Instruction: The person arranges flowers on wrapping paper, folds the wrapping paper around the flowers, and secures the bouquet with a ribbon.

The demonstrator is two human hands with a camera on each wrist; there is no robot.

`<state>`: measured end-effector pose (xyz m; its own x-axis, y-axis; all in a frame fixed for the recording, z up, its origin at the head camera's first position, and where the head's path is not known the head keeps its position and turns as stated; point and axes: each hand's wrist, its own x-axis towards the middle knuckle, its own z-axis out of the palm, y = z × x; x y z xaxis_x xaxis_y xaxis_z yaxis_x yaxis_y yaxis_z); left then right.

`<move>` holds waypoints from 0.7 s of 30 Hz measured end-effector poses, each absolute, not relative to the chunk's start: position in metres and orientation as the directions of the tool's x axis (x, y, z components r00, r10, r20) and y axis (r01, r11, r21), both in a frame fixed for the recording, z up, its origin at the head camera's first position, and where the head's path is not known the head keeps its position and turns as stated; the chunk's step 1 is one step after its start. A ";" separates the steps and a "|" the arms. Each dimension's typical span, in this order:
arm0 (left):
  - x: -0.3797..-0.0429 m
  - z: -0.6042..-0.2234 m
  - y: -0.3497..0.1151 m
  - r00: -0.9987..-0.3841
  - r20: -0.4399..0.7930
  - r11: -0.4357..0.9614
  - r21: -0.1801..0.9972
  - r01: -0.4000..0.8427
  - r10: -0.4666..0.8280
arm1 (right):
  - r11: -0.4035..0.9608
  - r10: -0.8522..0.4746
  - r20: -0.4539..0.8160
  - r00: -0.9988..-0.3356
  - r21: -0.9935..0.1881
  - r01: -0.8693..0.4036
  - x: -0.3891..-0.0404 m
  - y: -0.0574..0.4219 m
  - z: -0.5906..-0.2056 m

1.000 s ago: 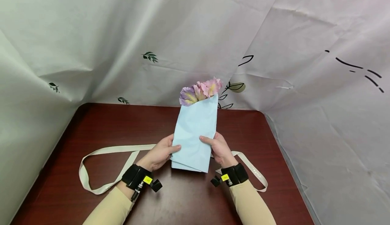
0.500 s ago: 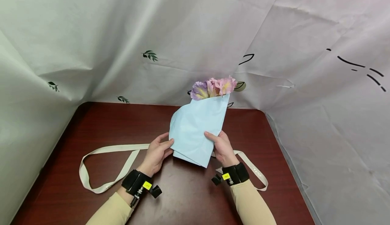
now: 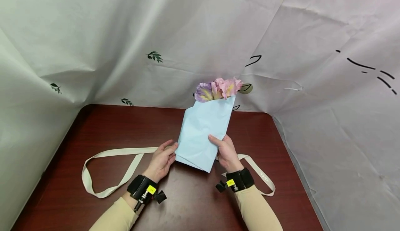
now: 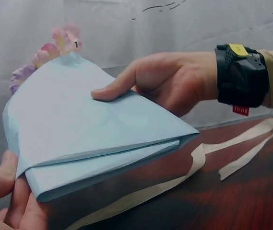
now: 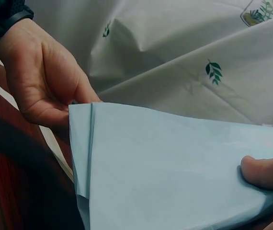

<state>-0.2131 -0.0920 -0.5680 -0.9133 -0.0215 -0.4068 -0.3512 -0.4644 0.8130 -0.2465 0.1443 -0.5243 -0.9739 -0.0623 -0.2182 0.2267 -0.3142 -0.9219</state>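
Folded light-blue wrapping paper (image 3: 204, 130) is held up over the table, tilted to the right. Pink and purple flowers (image 3: 218, 88) stick out of its top; their stems are hidden inside. My right hand (image 3: 228, 154) grips the paper's right side, thumb flat on the front and the other fingers behind. At the lower left edge, my left hand (image 3: 160, 161) pinches the paper between thumb and fingers, as the left wrist view shows. Overlapping folded layers show along the bottom edge (image 4: 108, 155).
A cream ribbon (image 3: 103, 154) lies across the dark red table (image 3: 134, 126), looped at the left and passing behind the paper. Its other end (image 3: 262, 177) curls at the right. White printed cloth (image 3: 200, 33) hangs behind and on both sides.
The paper and flowers have shifted right and tilted. The left side of the paper bulged outward half a second ago and now lies flatter. My left hand has moved to the paper's left edge.
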 end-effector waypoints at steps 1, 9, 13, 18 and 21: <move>-0.212 -0.568 -0.091 -0.930 -0.363 -0.435 0.849 -0.300 -0.066 | -0.315 -0.062 -0.219 -0.974 -0.922 0.227 -0.246 0.144 -0.524; -0.204 -0.565 -0.078 -0.735 0.677 0.562 0.621 0.547 -0.032 | -0.342 -0.027 -0.206 -0.978 -0.917 0.203 -0.244 0.138 -0.523; -0.204 -0.567 -0.069 -0.668 0.710 0.720 0.340 0.604 0.225 | -0.372 -0.014 -0.194 -0.981 -0.910 0.185 -0.244 0.134 -0.521; -0.203 -0.565 -0.064 -0.829 0.529 0.663 0.556 0.501 0.183 | -0.388 -0.007 -0.201 -0.979 -0.902 0.188 -0.242 0.129 -0.517; -0.203 -0.561 -0.064 -0.906 0.407 0.539 0.740 0.402 0.117 | -0.394 -0.014 -0.204 -0.979 -0.898 0.193 -0.241 0.130 -0.517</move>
<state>-0.2025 -0.0644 -0.5612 -0.9061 0.1170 0.4065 0.4017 0.5390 0.7403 -0.2406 0.1300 -0.5167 -0.9788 -0.0140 -0.2044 0.1933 -0.3944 -0.8984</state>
